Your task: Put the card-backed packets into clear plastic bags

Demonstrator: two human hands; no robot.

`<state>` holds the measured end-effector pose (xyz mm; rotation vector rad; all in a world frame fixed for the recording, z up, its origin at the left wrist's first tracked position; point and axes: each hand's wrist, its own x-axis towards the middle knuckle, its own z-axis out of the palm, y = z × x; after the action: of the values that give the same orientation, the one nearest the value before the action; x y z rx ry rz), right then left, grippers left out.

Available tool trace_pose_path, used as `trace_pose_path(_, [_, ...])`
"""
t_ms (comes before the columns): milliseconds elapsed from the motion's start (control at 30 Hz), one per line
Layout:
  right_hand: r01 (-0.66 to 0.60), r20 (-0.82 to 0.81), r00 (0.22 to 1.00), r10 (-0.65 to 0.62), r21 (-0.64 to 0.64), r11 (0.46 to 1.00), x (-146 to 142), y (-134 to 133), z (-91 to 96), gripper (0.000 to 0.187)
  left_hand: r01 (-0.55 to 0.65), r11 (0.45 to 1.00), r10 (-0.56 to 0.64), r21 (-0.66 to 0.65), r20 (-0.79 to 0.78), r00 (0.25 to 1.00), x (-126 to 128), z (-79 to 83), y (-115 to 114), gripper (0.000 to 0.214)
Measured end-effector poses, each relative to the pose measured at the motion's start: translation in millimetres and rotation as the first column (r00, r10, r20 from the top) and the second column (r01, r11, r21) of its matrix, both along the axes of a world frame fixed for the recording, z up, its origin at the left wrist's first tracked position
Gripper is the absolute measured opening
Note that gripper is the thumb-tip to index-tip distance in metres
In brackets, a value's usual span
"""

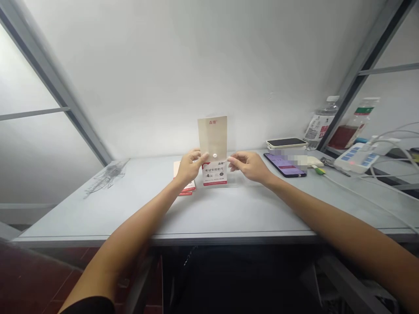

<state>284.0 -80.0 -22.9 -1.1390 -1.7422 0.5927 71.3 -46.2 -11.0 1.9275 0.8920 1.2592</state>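
Note:
Held upright above the desk is a ruler set pouch (214, 174) of clear plastic, with a printed card inside and a white snap button. Its beige flap (212, 137) stands raised, with small red print near the top. My left hand (190, 166) grips the left edge, thumb in front beside the snap. At the right edge, my right hand (248, 166) pinches the clear plastic between thumb and fingers. Behind my left hand lie similar red and white packs (187, 192), partly hidden by that hand.
On the right of the desk (229, 213) are a lit phone (285, 165), another phone (286, 143) on a white box, and a power strip (355, 157) with white cables. Two bottles, one clear (322, 124) and one with dark red liquid (352, 126), stand by the frame. Dark scribbles mark the left side.

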Motion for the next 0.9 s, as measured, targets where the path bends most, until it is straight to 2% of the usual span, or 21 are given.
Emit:
trace_pose_path(133, [0.026, -0.028, 0.999, -0.026, -0.025, 0.999, 7, 6, 0.2, 0.039, 0.005, 1.000, -0.005, -0.029, 0.025, 1.000, -3, 0.3, 3, 0.036])
trace_pose_path(300, [0.032, -0.073, 0.997, -0.035, -0.042, 0.999, 16, 13, 1.0, 0.038, -0.044, 0.999, 0.044, -0.024, -0.001, 0.999, -2, 2.6, 2, 0.036])
trace_pose_path(433, [0.083, -0.081, 0.993, -0.088, -0.068, 0.994, 22, 17, 2.7, 0.030, -0.104, 0.994, 0.103, -0.036, -0.017, 0.995, -4, 2.3, 4, 0.037])
trace_pose_path(533, [0.155, -0.066, 0.985, -0.162, -0.097, 0.983, 29, 19, 6.1, 0.025, -0.206, 0.971, 0.198, -0.126, -0.068, 0.978, -13, 2.8, 11, 0.038])
trace_pose_path(600, [0.207, -0.050, 0.975, -0.217, -0.147, 0.967, 34, 19, 9.4, 0.021, -0.307, 0.940, 0.284, -0.146, -0.163, 0.945, -23, 4.2, 19, 0.036])
trace_pose_path(700, [0.264, 0.011, 0.963, -0.268, -0.228, 0.937, 43, 20, 13.6, 0.014, -0.441, 0.892, 0.386, -0.098, -0.341, 0.857, -40, 6.8, 31, 0.035])
trace_pose_path(800, [0.290, 0.096, 0.957, -0.274, -0.275, 0.916, 53, 24, 13.7, 0.011, -0.506, 0.854, 0.396, -0.121, -0.479, 0.783, -55, 8.8, 41, 0.032])
trace_pose_path(900, [0.317, 0.180, 0.946, -0.269, -0.344, 0.884, 62, 31, 8.9, 0.009, -0.543, 0.823, 0.344, -0.169, -0.612, 0.712, -69, 10.1, 47, 0.030])
